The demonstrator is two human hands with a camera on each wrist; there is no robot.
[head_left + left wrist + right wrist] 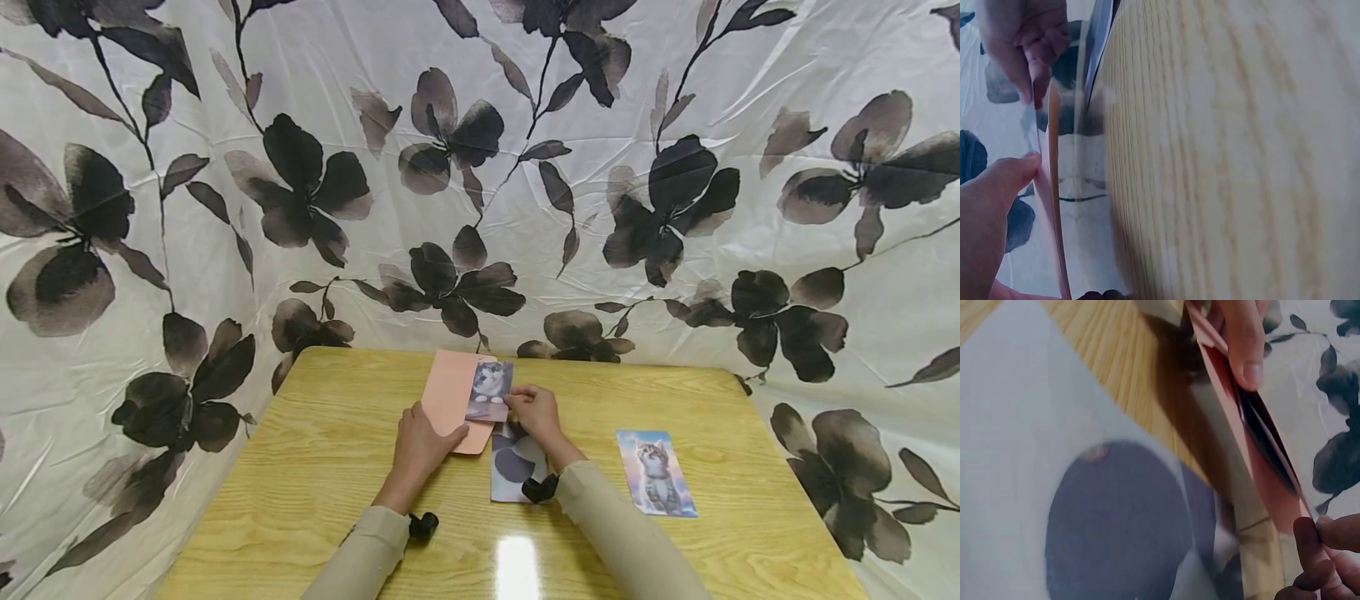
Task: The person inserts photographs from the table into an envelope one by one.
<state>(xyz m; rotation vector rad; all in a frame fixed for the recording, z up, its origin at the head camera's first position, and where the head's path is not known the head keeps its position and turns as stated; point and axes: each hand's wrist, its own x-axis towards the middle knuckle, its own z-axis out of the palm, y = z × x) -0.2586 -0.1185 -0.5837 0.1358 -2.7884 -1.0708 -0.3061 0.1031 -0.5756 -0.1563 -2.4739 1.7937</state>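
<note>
My left hand (420, 446) grips the lower part of a pink envelope (447, 387), thumb on its near face. Between the thumb and fingers of my right hand (538, 414) is the right edge of a cat picture card (490, 390), which overlaps the envelope's right side. Seen from the right wrist, the envelope (1266, 500) gapes along one side, with a dark card edge (1266, 444) inside the gap. Below my right hand lies a picture sheet with grey rounded shapes (516, 462), partly covered by the wrist.
To the right, a kitten picture card (657, 473) lies on the yellow wood-grain table (322, 433). A floral curtain (555, 208) hangs behind the table's far edge. A black wrist camera (423, 526) sits at the left cuff, another (540, 488) at the right.
</note>
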